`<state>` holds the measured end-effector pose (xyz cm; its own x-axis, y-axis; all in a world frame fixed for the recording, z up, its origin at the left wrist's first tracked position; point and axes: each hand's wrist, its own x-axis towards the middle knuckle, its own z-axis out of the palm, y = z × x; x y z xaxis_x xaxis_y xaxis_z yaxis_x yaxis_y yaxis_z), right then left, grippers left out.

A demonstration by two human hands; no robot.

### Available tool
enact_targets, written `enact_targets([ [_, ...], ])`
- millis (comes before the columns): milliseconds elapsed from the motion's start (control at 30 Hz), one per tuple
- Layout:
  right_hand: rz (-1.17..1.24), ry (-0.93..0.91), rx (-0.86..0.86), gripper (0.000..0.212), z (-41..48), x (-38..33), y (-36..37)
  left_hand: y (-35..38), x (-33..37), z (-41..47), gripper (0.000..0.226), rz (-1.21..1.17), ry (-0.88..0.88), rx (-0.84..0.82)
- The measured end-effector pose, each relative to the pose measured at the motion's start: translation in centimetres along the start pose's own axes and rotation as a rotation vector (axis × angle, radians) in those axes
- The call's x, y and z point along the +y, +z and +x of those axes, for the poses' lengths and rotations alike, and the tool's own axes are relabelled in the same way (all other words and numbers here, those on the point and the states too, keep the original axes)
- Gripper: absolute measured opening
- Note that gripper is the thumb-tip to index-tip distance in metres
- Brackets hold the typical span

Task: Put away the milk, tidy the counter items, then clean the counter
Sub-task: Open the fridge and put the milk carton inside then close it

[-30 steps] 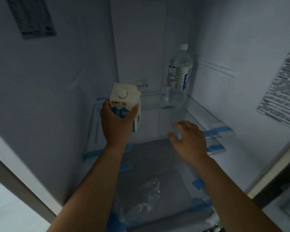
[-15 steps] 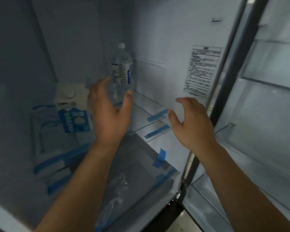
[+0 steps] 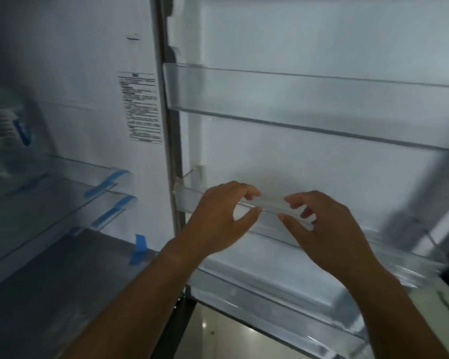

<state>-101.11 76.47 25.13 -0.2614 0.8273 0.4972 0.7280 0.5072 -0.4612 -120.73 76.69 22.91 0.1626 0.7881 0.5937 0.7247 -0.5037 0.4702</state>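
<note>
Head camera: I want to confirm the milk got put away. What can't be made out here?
- Milk carton: nowhere in the head view; the left edge cuts off the fridge shelves.
- Bottle: motion-blurred, cropped by the left edge.
- Wall label: print too small to read.
- Left hand and right hand: whether they touch the door shelf rim is unclear; the hands cover it.

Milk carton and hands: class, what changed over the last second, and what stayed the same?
The left hand let go of the milk carton on the fridge shelf and drew back; the carton is now out of view. Both hands swung right, to the lower shelf of the fridge door. The right hand stayed empty; the door stayed open.
</note>
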Motion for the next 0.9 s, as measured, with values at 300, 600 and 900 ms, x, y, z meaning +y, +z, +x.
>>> enact_targets([
  [300, -0.075, 0.101, 0.047, 0.015, -6.2, 5.3, -5.6, 4.0, 4.2, -1.5, 0.034, 0.155, 0.070, 0.065],
  [600, -0.085, 0.001, 0.015, 0.031, -10.3, 1.9, -5.7, 3.6, 4.5, -3.8, 0.030, 0.142, 0.031, 0.152],
  [900, -0.141, 0.018, 0.275, 0.036, -16.9, -5.2, -4.5, -1.1, 4.1, -8.2, 0.055, -0.021, 0.128, 0.081],
])
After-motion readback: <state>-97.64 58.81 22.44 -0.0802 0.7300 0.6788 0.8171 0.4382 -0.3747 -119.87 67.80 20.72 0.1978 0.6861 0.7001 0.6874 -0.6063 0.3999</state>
